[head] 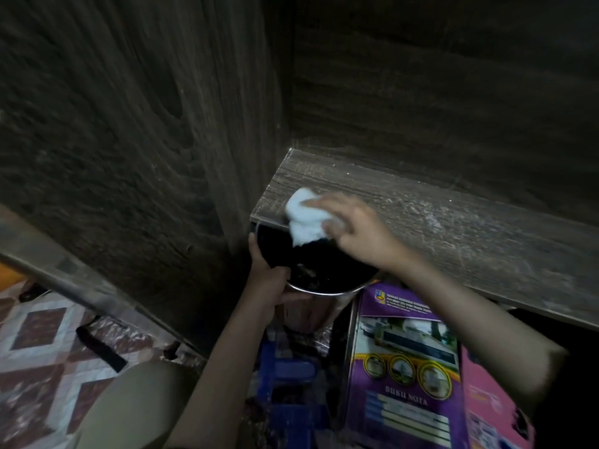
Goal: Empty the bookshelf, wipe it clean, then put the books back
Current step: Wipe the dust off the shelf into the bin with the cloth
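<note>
A dark wooden bookshelf board (453,228) runs across the right, bare of books and streaked with pale dust. My right hand (356,228) presses a crumpled white cloth (303,218) at the board's left front edge, part of the cloth hanging over. Just below that edge my left hand (270,273) grips the rim of a round metal bin (324,286) lined with a black bag. A purple book (402,367) and a pink one (492,403) stand below the shelf on the right.
The shelf's tall side panel (146,140) fills the left half. A blue plastic stool (291,377) sits under the bin. Patterned floor tiles (42,345) show at lower left, with a dark flat object (100,348) lying on them.
</note>
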A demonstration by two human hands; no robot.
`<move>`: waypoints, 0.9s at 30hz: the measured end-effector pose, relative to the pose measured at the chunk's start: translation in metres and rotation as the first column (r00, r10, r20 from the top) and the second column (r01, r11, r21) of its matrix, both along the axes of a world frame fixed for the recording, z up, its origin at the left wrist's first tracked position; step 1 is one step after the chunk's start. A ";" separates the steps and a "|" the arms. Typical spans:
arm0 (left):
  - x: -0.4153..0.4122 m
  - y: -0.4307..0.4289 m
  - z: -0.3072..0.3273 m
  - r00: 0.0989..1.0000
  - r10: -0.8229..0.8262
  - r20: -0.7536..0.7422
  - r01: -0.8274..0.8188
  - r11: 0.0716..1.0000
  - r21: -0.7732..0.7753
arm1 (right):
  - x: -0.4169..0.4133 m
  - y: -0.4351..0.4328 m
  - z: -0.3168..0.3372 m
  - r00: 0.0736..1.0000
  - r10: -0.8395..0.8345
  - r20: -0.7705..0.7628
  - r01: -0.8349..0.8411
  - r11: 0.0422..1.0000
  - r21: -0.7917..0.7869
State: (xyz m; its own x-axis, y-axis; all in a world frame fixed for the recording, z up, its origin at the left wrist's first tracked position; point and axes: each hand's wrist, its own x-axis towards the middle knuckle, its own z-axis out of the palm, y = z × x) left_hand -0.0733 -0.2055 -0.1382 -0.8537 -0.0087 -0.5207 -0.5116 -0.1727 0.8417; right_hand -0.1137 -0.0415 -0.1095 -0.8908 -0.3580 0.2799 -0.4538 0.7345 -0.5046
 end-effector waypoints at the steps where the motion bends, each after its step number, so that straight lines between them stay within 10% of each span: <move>1: 0.000 0.000 0.000 1.000 -0.007 0.007 0.007 1.000 0.006 | -0.003 0.015 0.002 0.992 -0.124 -0.022 0.123 0.991 -0.051; 6: 0.002 0.003 -0.002 1.000 -0.020 0.013 0.020 1.000 0.013 | 0.006 0.048 -0.021 0.735 -0.678 -0.020 0.669 0.720 0.182; 12: 0.005 0.013 -0.006 0.999 -0.042 0.006 0.042 0.999 -0.011 | 0.037 -0.039 -0.047 0.830 -0.491 -0.263 0.556 0.761 0.334; 18: 0.005 0.016 -0.008 1.000 -0.026 -0.014 0.027 0.999 0.027 | 0.052 0.013 -0.027 0.903 -0.400 -0.158 0.419 0.900 0.118; 27: 0.000 0.017 -0.017 0.998 -0.029 -0.048 0.029 1.000 -0.001 | 0.107 0.183 -0.021 0.190 -0.981 0.031 0.949 0.191 0.249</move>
State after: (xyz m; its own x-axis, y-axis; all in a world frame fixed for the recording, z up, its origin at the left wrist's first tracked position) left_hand -0.0732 -0.1885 -0.1552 -0.8775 0.0164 -0.4794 -0.4757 -0.1576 0.8654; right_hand -0.0070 0.1413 -0.1303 -0.5789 0.8007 0.1539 0.7376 0.5948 -0.3198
